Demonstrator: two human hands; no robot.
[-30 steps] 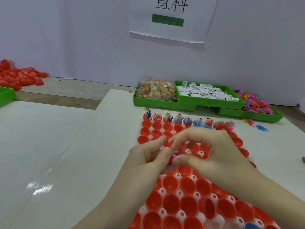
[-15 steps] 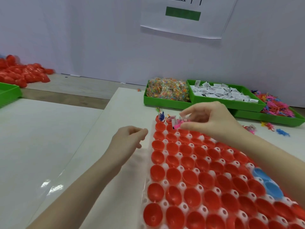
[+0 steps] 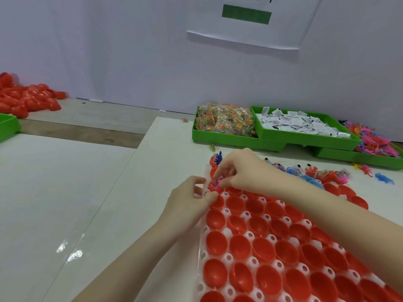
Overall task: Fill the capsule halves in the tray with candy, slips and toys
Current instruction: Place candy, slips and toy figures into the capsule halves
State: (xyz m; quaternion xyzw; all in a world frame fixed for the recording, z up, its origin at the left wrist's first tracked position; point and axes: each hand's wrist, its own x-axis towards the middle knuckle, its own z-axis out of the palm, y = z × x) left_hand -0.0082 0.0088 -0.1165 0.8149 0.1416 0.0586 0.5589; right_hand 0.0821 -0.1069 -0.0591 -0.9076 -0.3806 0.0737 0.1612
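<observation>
A pale wall (image 3: 130, 51) with a taped paper sheet (image 3: 250, 20) is backing a white work surface (image 3: 65, 192) laid over a wooden table. The white tray (image 3: 201, 253) of red capsule halves (image 3: 217, 245) is lying on that surface, its long axis running from the near right edge of the view away toward the upper left, cups facing up. Its far row is holding filled halves with toys and slips sticking out; the nearer cups are showing only red insides.

The right hand (image 3: 242, 171) is reaching over the tray's far left corner, its fingers pinching a small pink bundle (image 3: 216, 183) just above a cup in the second row. The left hand (image 3: 189, 201) is resting at the tray's left rim, fingers curled and touching the rim beside that cup; whether it is grasping the rim cannot be told.

Beyond the tray, three green bins are standing in a row: the left candy bin (image 3: 229, 141) is heaped with wrapped candy, the middle slip bin (image 3: 305, 139) is holding white printed slips, and the right toy bin (image 3: 359, 158) is piled with pink and mixed-colour toys. A few loose toys (image 3: 383, 177) are lying near it. At far left, a heap of red shells (image 3: 26, 99) is lying by another green bin (image 3: 7, 127).
</observation>
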